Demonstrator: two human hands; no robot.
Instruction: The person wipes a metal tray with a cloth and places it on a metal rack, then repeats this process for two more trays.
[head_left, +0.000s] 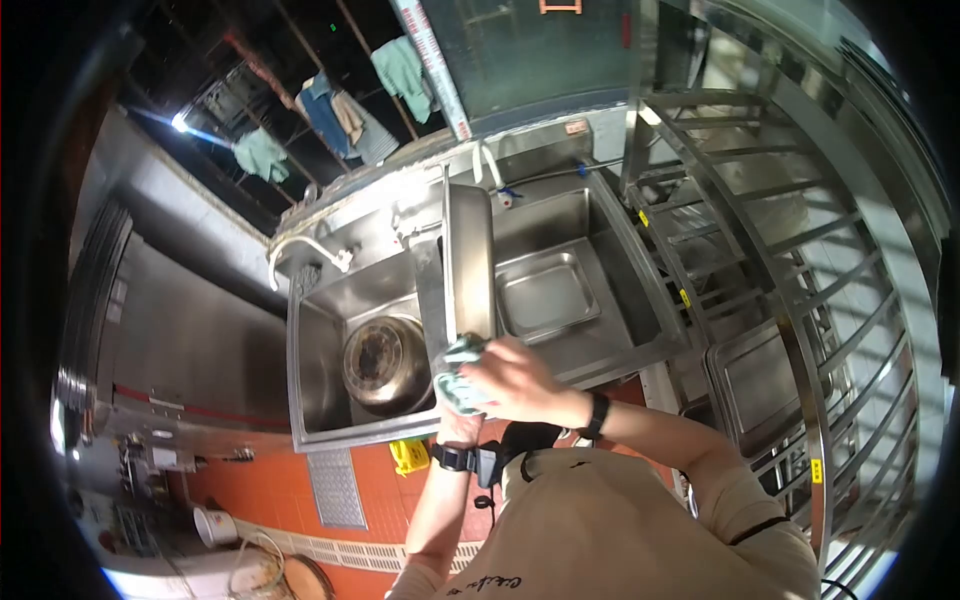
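A deep steel pan stands on its side on the divider between two sink basins. At its near end my right hand is closed on a green-and-white cloth. My left hand is just below, close to the cloth and the pan's near edge; its fingers are mostly hidden behind the cloth. A round metal pot with a stained base lies upside down in the left basin. In the right basin is a rectangular steel pan.
White faucets line the back wall. A tall steel rack stands on the right. Cloths hang at the window bars. A yellow object and a white bucket are on the red floor.
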